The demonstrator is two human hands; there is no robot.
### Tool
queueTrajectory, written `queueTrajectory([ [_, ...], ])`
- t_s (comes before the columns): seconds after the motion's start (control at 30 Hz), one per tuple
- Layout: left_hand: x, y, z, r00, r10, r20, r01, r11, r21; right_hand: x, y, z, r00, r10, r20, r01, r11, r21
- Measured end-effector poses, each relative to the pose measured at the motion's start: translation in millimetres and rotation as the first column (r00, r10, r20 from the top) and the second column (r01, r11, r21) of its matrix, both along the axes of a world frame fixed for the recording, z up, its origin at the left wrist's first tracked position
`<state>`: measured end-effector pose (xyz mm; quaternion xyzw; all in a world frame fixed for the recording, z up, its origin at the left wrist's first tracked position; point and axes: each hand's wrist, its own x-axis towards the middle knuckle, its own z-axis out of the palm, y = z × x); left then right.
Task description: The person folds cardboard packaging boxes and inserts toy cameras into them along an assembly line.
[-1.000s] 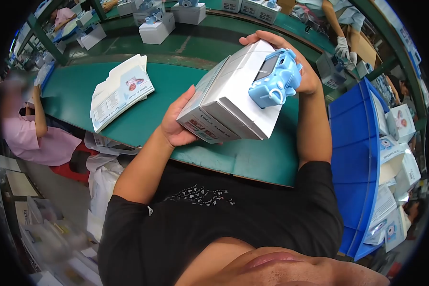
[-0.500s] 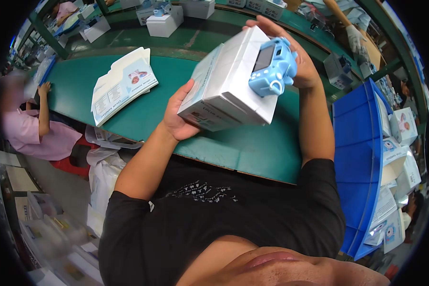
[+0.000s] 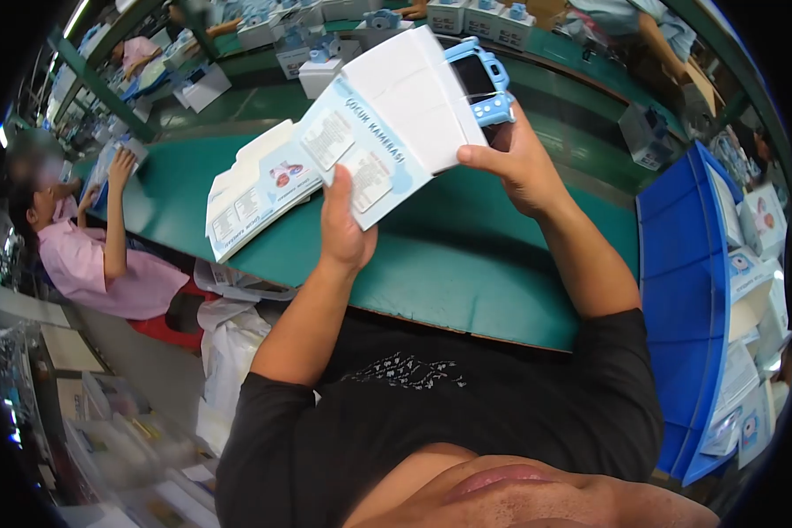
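Note:
Held up over the green table is a white printed carton (image 3: 348, 145), tilted, with its text panel and a plain white side facing me. My left hand (image 3: 348, 231) grips its lower left edge, thumb on the printed panel. At the carton's right corner, the thumb of my right hand (image 3: 521, 163) presses on the white side while the other fingers are hidden behind. A light-blue toy camera (image 3: 495, 107) with a dark screen sits at the carton's right end, just above my right hand. Flattened cartons (image 3: 264, 198) lie stacked on the table to the left.
The green table (image 3: 493, 264) spans the front. A blue bin (image 3: 682, 308) on the right stands beside several printed cartons (image 3: 761, 224). Boxes with blue cameras (image 3: 324, 75) line the far bench. A person in a pink shirt (image 3: 106, 273) sits at the left.
The carton has moved up and away and turned, so its text panel now faces me. My right hand has shifted from behind the toy camera down to the carton's lower right corner.

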<state>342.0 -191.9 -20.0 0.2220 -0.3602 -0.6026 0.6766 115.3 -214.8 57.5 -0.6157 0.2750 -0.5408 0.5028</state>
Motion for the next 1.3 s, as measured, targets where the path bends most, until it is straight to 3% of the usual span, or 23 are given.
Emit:
queueTrajectory([
  [0.2, 23.7, -7.3, -5.6, 0.996, -0.074, 0.041, 0.075, 0.997, -0.034, -5.0, -3.0, 0.5, 0.993, 0.116, 0.003, -0.116, 0.992, 0.058],
  [0.37, 10.9, -3.6, -1.5, 0.991, -0.125, 0.049, 0.127, 0.991, -0.038, 8.8, 0.6, -13.8, 0.991, 0.088, -0.104, -0.086, 0.996, 0.018],
  [0.53, -6.6, -1.5, -2.9, 0.975, -0.219, 0.039, 0.22, 0.975, -0.034, 17.1, 5.8, -23.7, 0.945, -0.079, -0.319, 0.033, 0.989, -0.145],
  [0.67, 16.5, -7.1, -7.8, 0.927, -0.249, 0.28, 0.237, 0.969, 0.074, 12.6, 5.0, -23.4, 0.935, -0.141, -0.327, 0.084, 0.98, -0.18],
  [0.73, 35.1, -12.1, -12.3, 0.865, -0.15, 0.478, 0.14, 0.989, 0.058, 11.3, 3.4, -21.0, 0.914, -0.182, -0.364, 0.116, 0.974, -0.196],
  [0.77, 50.3, -13.9, -9.0, 0.861, -0.158, 0.483, 0.148, 0.987, 0.06, 9.3, 1.6, -18.4, 0.886, -0.228, -0.404, 0.149, 0.965, -0.218],
  [0.83, 90.4, -13.2, 0.8, 0.659, 0.038, 0.751, 0.046, 0.995, -0.09, 1.9, -1.8, -16.4, 0.813, -0.323, -0.484, 0.219, 0.94, -0.26],
  [0.9, 136.3, -13.9, 14.2, 0.212, 0.293, 0.932, -0.177, 0.95, -0.258, -6.6, -12.6, -19.6, 0.766, -0.409, -0.497, 0.276, 0.906, -0.32],
  [0.93, 163.9, -19.9, 15.1, 0.219, 0.293, 0.931, -0.162, 0.952, -0.261, -11.0, -20.8, -22.4, 0.717, -0.476, -0.509, 0.308, 0.872, -0.381],
  [1.0, 209.1, -29.4, 9.6, -0.205, 0.398, 0.894, -0.089, 0.902, -0.422, -14.5, -41.9, -27.2, 0.618, -0.583, -0.528, 0.331, 0.802, -0.498],
  [1.03, 218.1, -28.5, 7.5, -0.208, 0.391, 0.897, -0.111, 0.901, -0.418, -18.0, -54.6, -29.3, 0.567, -0.637, -0.523, 0.359, 0.762, -0.539],
  [1.1, 240.2, -38.8, 13.1, -0.347, 0.158, 0.925, -0.094, 0.975, -0.202, -38.7, -99.4, -30.6, 0.536, -0.682, -0.498, 0.352, 0.716, -0.603],
  [1.17, 254.0, -51.4, 19.7, -0.474, -0.068, 0.878, -0.085, 0.996, 0.032, -80.2, -151.5, -38.5, 0.395, -0.721, -0.569, 0.569, 0.678, -0.465],
  [1.23, 256.7, -53.6, 28.8, -0.486, -0.072, 0.871, -0.096, 0.995, 0.028, -122.5, -202.9, -34.8, 0.184, -0.564, -0.805, 0.741, 0.618, -0.264],
  [1.27, 253.9, -51.1, 34.6, -0.496, -0.08, 0.864, -0.103, 0.994, 0.033, -149.8, -219.7, -41.3, 0.181, -0.568, -0.803, 0.743, 0.614, -0.267],
  [1.3, 250.7, -49.5, 37.8, -0.505, -0.089, 0.858, -0.11, 0.993, 0.038, -174.6, -234.7, -50.8, 0.133, -0.462, -0.877, 0.773, 0.602, -0.201],
])
